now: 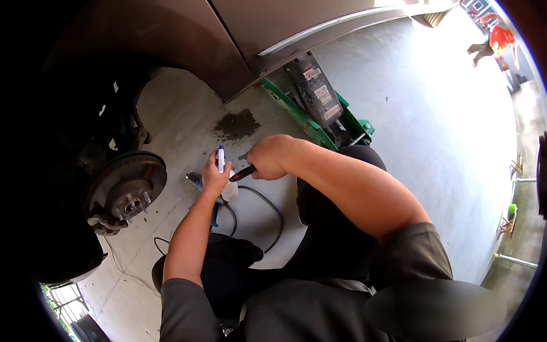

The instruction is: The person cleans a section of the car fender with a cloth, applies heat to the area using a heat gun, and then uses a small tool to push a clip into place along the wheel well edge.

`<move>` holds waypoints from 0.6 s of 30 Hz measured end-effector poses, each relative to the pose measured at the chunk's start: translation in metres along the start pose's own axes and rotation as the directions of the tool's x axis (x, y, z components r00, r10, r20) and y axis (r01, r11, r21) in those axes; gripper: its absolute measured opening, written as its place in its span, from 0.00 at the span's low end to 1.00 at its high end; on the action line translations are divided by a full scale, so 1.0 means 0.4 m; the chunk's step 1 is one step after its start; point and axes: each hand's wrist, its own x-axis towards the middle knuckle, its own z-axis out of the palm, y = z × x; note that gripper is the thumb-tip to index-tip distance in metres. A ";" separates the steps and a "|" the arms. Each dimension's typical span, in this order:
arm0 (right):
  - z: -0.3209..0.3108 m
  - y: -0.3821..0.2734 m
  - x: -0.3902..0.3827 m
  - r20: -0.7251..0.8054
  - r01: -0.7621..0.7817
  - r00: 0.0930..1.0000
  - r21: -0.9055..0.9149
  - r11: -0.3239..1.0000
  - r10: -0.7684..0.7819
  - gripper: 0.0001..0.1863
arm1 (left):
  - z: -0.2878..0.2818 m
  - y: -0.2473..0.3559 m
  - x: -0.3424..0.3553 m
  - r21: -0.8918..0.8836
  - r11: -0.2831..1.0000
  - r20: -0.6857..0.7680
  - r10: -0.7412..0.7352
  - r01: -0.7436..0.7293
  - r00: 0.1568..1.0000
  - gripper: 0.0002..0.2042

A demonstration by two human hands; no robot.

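Note:
My left hand (216,178) is closed around what looks like a spray bottle; its white head with a blue tip (221,159) sticks up past my fingers. A pale, cloudy bottle body (231,192) shows beside my wrist. My right hand (269,158) is closed on a black-handled tool with a red accent (244,173), whose tip points at the bottle; its kind is unclear. Under my left forearm lies a blue corded power tool (195,179) with a metal nose, partly hidden. To the left stands a bare brake disc (128,185) with several wheel studs.
A green floor jack (319,108) with a black arm stands beside the brown car's door sill (319,34). A dark wet patch (238,124) marks the concrete. The black cable (279,214) loops near my knees. A person in orange (501,40) is far right.

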 end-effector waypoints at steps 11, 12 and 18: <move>-0.006 -0.008 -0.065 -0.010 0.047 0.999 0.027 0.999 -0.047 0.16 | 0.269 0.106 -0.032 -0.207 0.960 -0.057 -0.205 0.189 0.977 0.30; -0.016 -0.015 -0.073 -0.020 0.058 0.998 0.023 0.998 -0.058 0.14 | 0.280 0.111 -0.043 -0.223 0.952 -0.034 -0.224 0.211 0.974 0.30; -0.012 -0.025 -0.051 -0.101 0.035 0.994 0.054 0.998 -0.029 0.12 | 0.308 0.139 -0.088 -0.386 0.850 0.194 -0.306 0.359 0.932 0.35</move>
